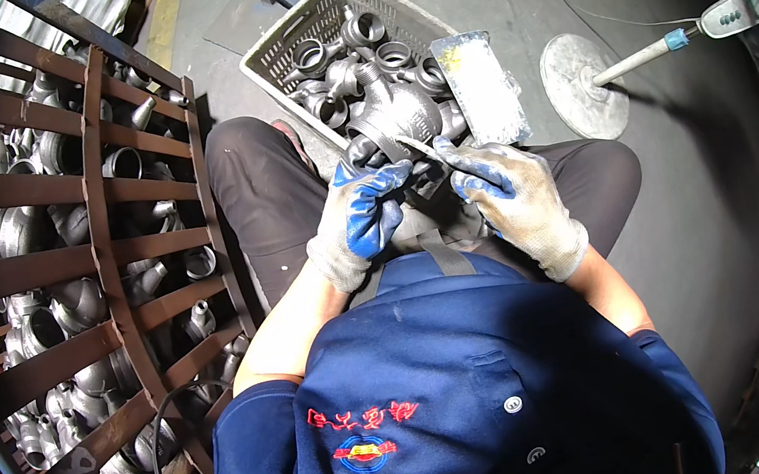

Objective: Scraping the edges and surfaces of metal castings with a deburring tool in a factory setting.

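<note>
A large grey metal casting (408,110), with a rounded body and a ribbed neck, sits in front of me at the near side of the crate. My left hand (358,215), in a white glove with blue coating, is closed at the casting's near edge; its fingertips are partly hidden. In my right hand (510,199), gloved the same way, a thin, pale, flat tool (419,146) is pinched, its tip pointing left against the near side of the casting. Dark shadow between the hands hides the casting's underside.
A grey plastic crate (271,53) holds several similar castings (393,56). On its right lies a paint-spattered pale board (482,87). A rusty barred cage (96,185) full of castings stands on my left. To the right is a standing fan (582,88) with a trailing cable.
</note>
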### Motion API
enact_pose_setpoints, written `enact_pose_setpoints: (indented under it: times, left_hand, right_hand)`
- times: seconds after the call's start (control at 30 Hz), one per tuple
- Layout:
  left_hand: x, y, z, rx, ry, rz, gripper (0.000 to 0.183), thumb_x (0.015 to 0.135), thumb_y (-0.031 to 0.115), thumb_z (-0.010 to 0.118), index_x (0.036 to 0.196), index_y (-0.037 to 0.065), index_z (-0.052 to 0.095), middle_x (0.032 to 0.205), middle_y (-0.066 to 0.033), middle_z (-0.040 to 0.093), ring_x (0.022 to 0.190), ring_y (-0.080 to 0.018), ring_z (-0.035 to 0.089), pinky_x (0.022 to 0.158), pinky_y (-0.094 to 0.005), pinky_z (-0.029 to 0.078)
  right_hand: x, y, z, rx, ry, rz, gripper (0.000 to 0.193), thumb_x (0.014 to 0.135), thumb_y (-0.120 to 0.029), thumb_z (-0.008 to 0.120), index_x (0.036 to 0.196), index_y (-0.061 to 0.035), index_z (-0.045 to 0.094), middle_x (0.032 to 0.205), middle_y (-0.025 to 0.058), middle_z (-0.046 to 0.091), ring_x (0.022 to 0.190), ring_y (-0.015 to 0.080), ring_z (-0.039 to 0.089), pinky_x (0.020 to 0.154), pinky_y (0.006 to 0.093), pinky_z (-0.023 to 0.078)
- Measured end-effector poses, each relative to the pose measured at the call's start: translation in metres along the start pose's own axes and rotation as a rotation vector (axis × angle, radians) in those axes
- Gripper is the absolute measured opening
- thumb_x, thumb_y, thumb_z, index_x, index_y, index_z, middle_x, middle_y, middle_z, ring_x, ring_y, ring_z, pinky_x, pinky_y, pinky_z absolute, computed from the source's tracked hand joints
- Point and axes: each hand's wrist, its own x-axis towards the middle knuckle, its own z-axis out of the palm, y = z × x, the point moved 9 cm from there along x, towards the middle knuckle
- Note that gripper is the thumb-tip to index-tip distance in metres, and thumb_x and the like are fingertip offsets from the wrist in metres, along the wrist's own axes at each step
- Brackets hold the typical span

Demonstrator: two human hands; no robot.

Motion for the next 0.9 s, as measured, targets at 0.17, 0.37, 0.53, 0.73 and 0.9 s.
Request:
enact_pose_setpoints:
  times: [0.17,0.37,0.53,0.73,0.9]
  left_hand:
    - [-0.004,-0.014,0.004,-0.135,0.019,-0.183,0.034,0.068,0.004,0.047,0.095,-0.007,0.062,0.110,-0.0278,0.055,0.106,-0.0398,0.052,0.091,-0.0405,0.041]
    - [-0.014,-0.045,0.005,-0.462,0.207,-0.479,0.032,0.069,0.002,0.046,0.095,-0.008,0.062,0.109,-0.0275,0.055,0.106,-0.0398,0.052,0.092,-0.0406,0.041]
    - [-0.007,-0.035,0.001,-0.315,0.086,-0.391,0.034,0.068,0.003,0.046,0.097,-0.007,0.062,0.108,-0.0253,0.056,0.104,-0.0364,0.054,0.092,-0.0396,0.041]
    - [0.003,0.011,0.001,0.319,-0.142,0.067,0.039,0.065,-0.001,0.047,0.101,-0.005,0.062,0.100,-0.0188,0.059,0.092,-0.0264,0.058,0.086,-0.0335,0.043]
    - [0.003,0.011,0.000,0.111,-0.098,-0.060,0.041,0.071,-0.008,0.047,0.111,-0.005,0.055,0.097,-0.0118,0.059,0.086,-0.0151,0.057,0.080,-0.0250,0.043]
  right_hand:
    - [0.000,-0.004,0.005,-0.138,0.000,-0.008,0.034,0.076,-0.009,0.061,0.110,-0.0120,0.062,0.087,0.0104,0.061,0.076,0.0290,0.060,0.066,0.0373,0.050]
    - [-0.007,-0.009,0.013,-0.345,-0.020,-0.038,0.030,0.076,-0.010,0.061,0.106,-0.0110,0.062,0.083,0.0104,0.059,0.073,0.0292,0.060,0.062,0.0380,0.049]
    - [-0.005,0.000,0.010,-0.217,-0.074,0.002,0.033,0.077,-0.010,0.058,0.110,-0.0116,0.061,0.087,0.0096,0.061,0.076,0.0275,0.061,0.065,0.0373,0.050]
    - [-0.007,0.019,0.015,0.364,-0.226,0.270,0.039,0.078,-0.002,0.054,0.116,-0.0054,0.059,0.101,0.0135,0.065,0.084,0.0192,0.063,0.076,0.0278,0.049]
    - [-0.007,0.029,0.019,0.479,-0.237,0.368,0.035,0.081,0.000,0.051,0.115,-0.0012,0.059,0.094,0.0108,0.066,0.079,0.0117,0.060,0.072,0.0256,0.049]
